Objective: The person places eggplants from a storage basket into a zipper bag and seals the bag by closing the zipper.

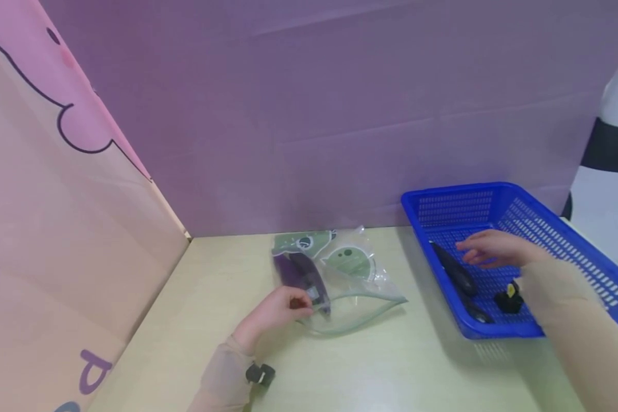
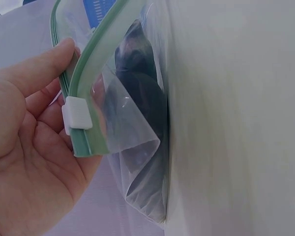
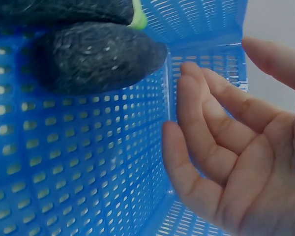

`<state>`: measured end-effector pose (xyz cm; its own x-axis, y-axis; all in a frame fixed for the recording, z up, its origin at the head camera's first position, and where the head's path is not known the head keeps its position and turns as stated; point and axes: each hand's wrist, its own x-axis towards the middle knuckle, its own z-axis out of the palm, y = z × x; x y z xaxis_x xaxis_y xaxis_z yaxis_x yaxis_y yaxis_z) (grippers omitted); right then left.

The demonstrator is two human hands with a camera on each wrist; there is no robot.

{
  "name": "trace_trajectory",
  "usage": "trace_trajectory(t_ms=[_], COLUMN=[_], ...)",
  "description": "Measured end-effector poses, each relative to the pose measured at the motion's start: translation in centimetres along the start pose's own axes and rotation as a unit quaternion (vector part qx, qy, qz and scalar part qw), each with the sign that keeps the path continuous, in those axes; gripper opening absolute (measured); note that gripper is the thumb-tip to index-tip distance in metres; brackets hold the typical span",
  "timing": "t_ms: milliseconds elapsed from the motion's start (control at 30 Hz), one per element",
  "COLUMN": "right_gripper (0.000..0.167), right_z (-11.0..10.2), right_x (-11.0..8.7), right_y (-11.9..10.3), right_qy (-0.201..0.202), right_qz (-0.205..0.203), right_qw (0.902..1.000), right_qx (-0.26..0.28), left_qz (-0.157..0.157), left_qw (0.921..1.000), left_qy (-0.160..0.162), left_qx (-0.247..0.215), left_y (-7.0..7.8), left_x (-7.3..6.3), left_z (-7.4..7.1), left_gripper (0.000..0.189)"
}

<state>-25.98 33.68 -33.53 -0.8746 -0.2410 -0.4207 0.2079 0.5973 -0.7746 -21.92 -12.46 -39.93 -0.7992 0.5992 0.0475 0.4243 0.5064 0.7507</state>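
Observation:
A clear zip bag [image 1: 351, 286] with green printed pictures lies on the table, its green-edged mouth parted. Inside the bag is a dark purple eggplant [image 1: 301, 272], also visible through the plastic in the left wrist view. My left hand [image 1: 275, 313] pinches the bag's zip edge between thumb and fingers, near a white slider [image 2: 78, 113]. Over the blue basket [image 1: 439, 286], my right hand [image 1: 496, 249] holds nothing, its fingers loosely bent. Below and beside it lie a dark elongated vegetable [image 1: 454, 269] and a second dark vegetable [image 1: 478, 312]; the right wrist view shows bumpy skin [image 3: 103, 59].
The perforated basket stands at the right of the pale table [image 1: 226, 269], close to the purple backdrop [image 1: 288, 114]. A printed panel [image 1: 82, 240] rises on the left. Small black devices sit on both wrists.

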Motion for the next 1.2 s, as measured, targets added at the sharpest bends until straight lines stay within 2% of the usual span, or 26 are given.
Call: trace_trajectory(t_ms=[200, 400, 633, 1000, 1200], right_gripper=[0.057, 0.058, 0.062, 0.081, 0.079], right_z=[0.1, 0.5, 0.8, 1.2, 1.3], right_x=[0.3, 0.1, 0.2, 0.4, 0.5], right_y=[0.1, -0.1, 0.0, 0.2, 0.3], right_qy=[0.018, 0.023, 0.015, -0.017, -0.027], right_qz=[0.013, 0.020, 0.020, 0.034, 0.037], right_qw=[0.9996, 0.9985, 0.9973, 0.9956, 0.9955], right_qx=[-0.019, -0.046, -0.070, -0.086, -0.083], left_qz=[-0.014, -0.008, -0.009, -0.007, -0.007], left_qw=[0.9999, 1.0000, 0.9999, 1.0000, 1.0000], left_qy=[-0.001, 0.001, 0.001, 0.002, 0.000], left_qx=[-0.003, -0.006, -0.008, -0.003, -0.005], left_y=[0.3, 0.5, 0.8, 0.7, 0.6], left_x=[-0.1, -0.1, -0.2, -0.2, -0.2], left_z=[0.0, -0.1, -0.2, -0.2, -0.1], left_gripper=[0.003, 0.005, 0.006, 0.006, 0.006])
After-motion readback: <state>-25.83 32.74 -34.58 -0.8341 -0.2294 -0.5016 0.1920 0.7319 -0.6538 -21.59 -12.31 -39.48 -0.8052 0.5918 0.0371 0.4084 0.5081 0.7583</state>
